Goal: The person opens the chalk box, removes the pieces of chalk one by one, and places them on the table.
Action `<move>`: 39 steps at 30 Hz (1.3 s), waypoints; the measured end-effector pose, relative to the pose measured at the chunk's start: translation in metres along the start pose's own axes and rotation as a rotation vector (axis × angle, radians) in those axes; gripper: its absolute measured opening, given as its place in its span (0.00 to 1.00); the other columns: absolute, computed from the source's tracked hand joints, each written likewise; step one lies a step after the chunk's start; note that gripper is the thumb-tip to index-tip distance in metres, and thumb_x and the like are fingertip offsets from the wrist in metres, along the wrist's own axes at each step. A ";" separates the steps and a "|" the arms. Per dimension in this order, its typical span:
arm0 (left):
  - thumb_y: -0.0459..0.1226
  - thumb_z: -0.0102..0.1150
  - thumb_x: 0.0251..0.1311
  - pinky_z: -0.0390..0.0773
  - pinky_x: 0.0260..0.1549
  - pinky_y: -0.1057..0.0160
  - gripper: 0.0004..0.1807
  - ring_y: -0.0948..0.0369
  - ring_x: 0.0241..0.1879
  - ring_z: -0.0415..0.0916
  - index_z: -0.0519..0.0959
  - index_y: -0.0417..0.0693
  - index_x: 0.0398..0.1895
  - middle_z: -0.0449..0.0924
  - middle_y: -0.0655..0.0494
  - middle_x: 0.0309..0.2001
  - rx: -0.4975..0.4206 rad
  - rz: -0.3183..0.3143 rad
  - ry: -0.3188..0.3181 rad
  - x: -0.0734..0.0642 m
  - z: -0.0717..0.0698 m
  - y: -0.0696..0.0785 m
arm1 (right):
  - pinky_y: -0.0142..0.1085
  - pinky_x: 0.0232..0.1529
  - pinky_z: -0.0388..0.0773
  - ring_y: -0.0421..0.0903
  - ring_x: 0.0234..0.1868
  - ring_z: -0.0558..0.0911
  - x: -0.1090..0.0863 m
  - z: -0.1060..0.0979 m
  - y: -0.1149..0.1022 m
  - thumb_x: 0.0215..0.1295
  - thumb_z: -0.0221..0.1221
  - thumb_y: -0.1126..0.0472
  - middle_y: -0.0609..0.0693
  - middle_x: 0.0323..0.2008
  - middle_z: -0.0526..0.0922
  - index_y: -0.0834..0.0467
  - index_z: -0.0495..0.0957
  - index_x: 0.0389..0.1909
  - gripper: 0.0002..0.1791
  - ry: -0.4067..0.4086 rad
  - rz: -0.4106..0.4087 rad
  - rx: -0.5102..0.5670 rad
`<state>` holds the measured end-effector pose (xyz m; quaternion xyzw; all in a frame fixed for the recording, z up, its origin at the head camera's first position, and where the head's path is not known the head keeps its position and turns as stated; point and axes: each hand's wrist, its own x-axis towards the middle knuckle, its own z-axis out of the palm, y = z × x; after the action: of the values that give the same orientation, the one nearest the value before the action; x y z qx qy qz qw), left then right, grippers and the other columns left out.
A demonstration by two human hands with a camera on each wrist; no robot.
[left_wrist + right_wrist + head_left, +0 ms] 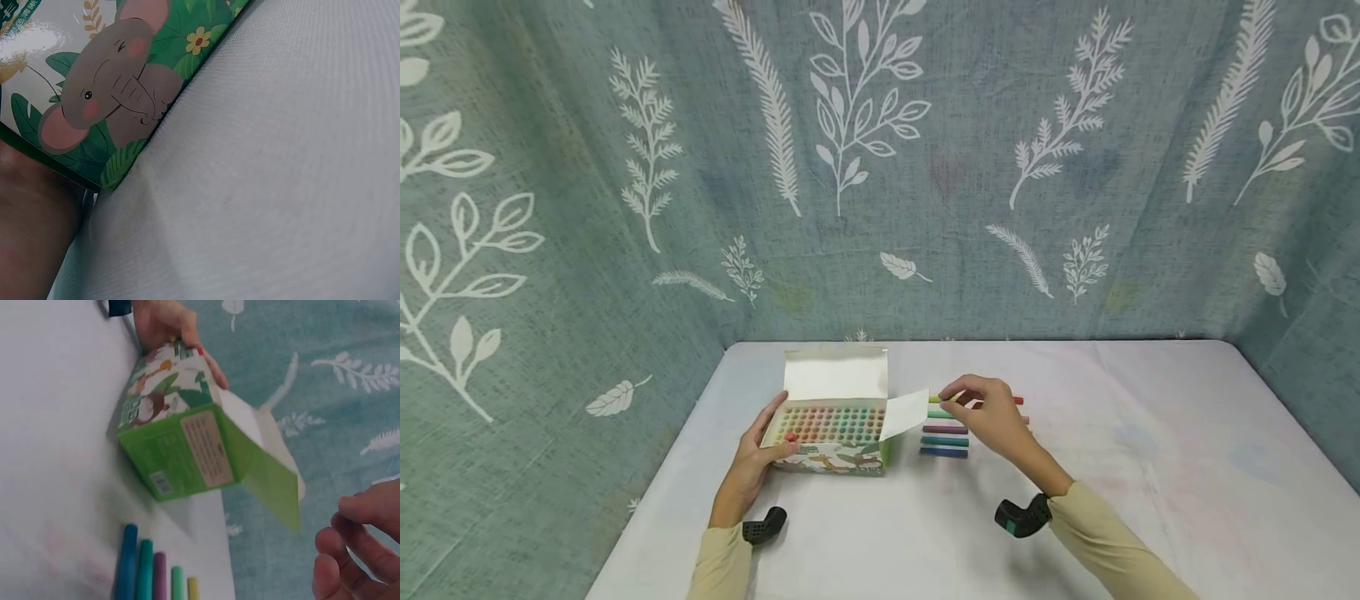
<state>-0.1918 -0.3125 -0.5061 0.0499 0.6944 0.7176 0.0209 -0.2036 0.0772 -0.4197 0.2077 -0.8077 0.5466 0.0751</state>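
My left hand (749, 467) grips the left end of a marker box (835, 458), thumb on the front top edge and fingers along the side. Rows of coloured round marker ends show inside, and one red marker (790, 437) sticks up higher near the thumb. An elephant picture (106, 81) fills the box side in the left wrist view. My right hand (992, 412) hovers right of the box's side flap (906, 413), thumb and fingers loosely bent, with nothing visible between them. Below it lie a yellow marker (193, 589) and a light green marker (178, 584).
Purple (945, 430), teal (945, 442) and blue markers (943, 452) lie in a column right of the box. Red (1018, 401) and pink markers (1026, 420) show partly behind the right hand. The white lid (837, 373) stands raised. A patterned curtain (970, 250) hangs behind the table.
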 end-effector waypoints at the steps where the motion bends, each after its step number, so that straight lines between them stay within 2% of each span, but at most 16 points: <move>1: 0.26 0.66 0.50 0.71 0.52 0.67 0.50 0.59 0.61 0.63 0.54 0.62 0.74 0.53 0.49 0.70 -0.002 -0.001 0.000 0.001 0.000 -0.001 | 0.34 0.27 0.77 0.44 0.31 0.80 0.002 0.002 -0.002 0.56 0.66 0.67 0.47 0.32 0.83 0.58 0.84 0.33 0.04 -0.006 -0.005 0.005; 6: 0.28 0.68 0.49 0.72 0.51 0.66 0.50 0.58 0.62 0.64 0.55 0.65 0.73 0.55 0.51 0.70 0.006 -0.019 0.007 0.002 0.001 -0.001 | 0.36 0.25 0.77 0.45 0.31 0.80 0.011 0.015 -0.010 0.58 0.65 0.67 0.48 0.34 0.83 0.59 0.84 0.34 0.04 -0.043 -0.019 0.046; 11: 0.28 0.69 0.48 0.72 0.51 0.67 0.50 0.59 0.61 0.64 0.55 0.66 0.73 0.55 0.52 0.70 0.016 -0.034 0.015 0.000 0.002 -0.001 | 0.35 0.27 0.78 0.43 0.32 0.79 0.020 0.028 -0.020 0.59 0.64 0.66 0.47 0.34 0.83 0.55 0.84 0.33 0.04 -0.075 -0.029 0.041; 18: 0.26 0.66 0.50 0.71 0.53 0.66 0.50 0.59 0.62 0.63 0.53 0.61 0.74 0.53 0.46 0.70 -0.007 0.012 -0.018 -0.001 0.003 -0.003 | 0.36 0.28 0.77 0.45 0.31 0.80 0.030 0.047 -0.029 0.60 0.63 0.67 0.49 0.35 0.83 0.57 0.84 0.34 0.04 -0.139 -0.119 0.051; 25: 0.26 0.67 0.49 0.72 0.51 0.65 0.50 0.58 0.61 0.64 0.55 0.65 0.73 0.55 0.50 0.69 -0.011 -0.006 0.006 0.000 0.001 -0.004 | 0.33 0.28 0.76 0.45 0.31 0.80 0.047 0.072 -0.035 0.60 0.63 0.67 0.48 0.34 0.83 0.56 0.84 0.34 0.04 -0.223 -0.131 0.001; 31: 0.26 0.67 0.49 0.73 0.51 0.63 0.50 0.56 0.60 0.66 0.55 0.64 0.73 0.57 0.49 0.67 -0.023 -0.003 0.001 -0.001 -0.001 -0.004 | 0.31 0.28 0.76 0.47 0.31 0.80 0.058 0.095 -0.043 0.59 0.63 0.69 0.52 0.34 0.83 0.58 0.83 0.34 0.05 -0.288 -0.141 0.000; 39: 0.27 0.66 0.50 0.74 0.48 0.62 0.49 0.56 0.56 0.68 0.55 0.65 0.73 0.59 0.49 0.65 0.003 -0.033 0.014 0.002 -0.002 -0.002 | 0.27 0.27 0.74 0.42 0.27 0.79 0.068 0.124 -0.056 0.60 0.61 0.70 0.51 0.32 0.82 0.61 0.83 0.35 0.05 -0.382 -0.198 -0.037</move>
<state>-0.1936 -0.3143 -0.5085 0.0337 0.6964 0.7163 0.0278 -0.2286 -0.0712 -0.3965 0.3843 -0.7928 0.4725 -0.0221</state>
